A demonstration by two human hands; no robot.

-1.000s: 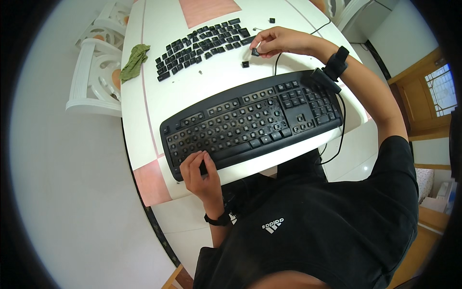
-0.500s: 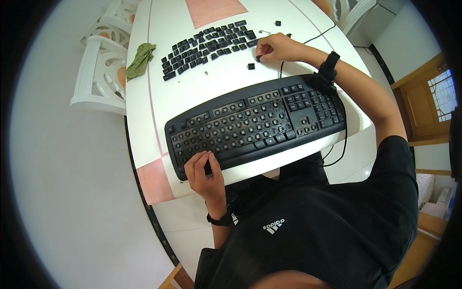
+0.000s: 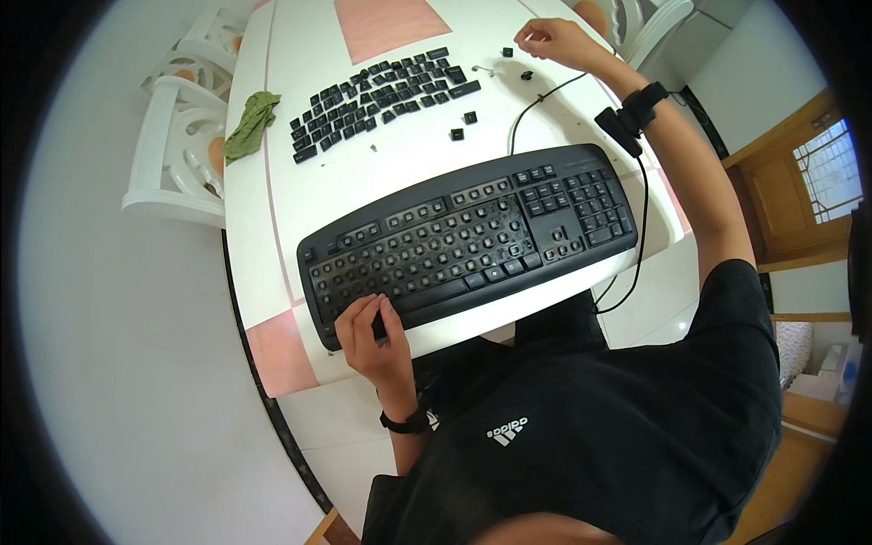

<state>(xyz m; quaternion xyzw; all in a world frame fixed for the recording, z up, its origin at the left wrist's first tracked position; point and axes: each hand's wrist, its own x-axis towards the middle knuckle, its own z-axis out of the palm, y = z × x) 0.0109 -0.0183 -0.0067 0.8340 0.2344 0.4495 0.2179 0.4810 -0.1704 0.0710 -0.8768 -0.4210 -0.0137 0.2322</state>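
Note:
A black keyboard (image 3: 561, 223) lies along the table's near edge, its main letter area stripped to bare key sockets. Caps remain on the right-hand number keys and part of the bottom row. My left hand (image 3: 375, 350) curls over its near left edge, fingertips and thumb on the frame. Over the table's far right, my right hand (image 3: 556, 44) is raised with loosely bent fingers and nothing visible in them. Loose black keycaps (image 3: 381, 94) stand in rows beyond the keyboard. Two single keycaps (image 3: 470, 118) lie between those rows and the keyboard. Another keycap (image 3: 507, 52) sits near my right hand.
A small metal wire piece (image 3: 483, 71) and a small black object (image 3: 527, 76) lie right of the rows. The cable (image 3: 522, 116) runs behind the keyboard. A green cloth (image 3: 252, 125) hangs at the table's left edge, near white chairs (image 3: 173, 150).
My right hand has let go of a keycap, which now lies by another, and has moved up and to the right. My left hand stays on the keyboard's edge. The view has shifted slightly.

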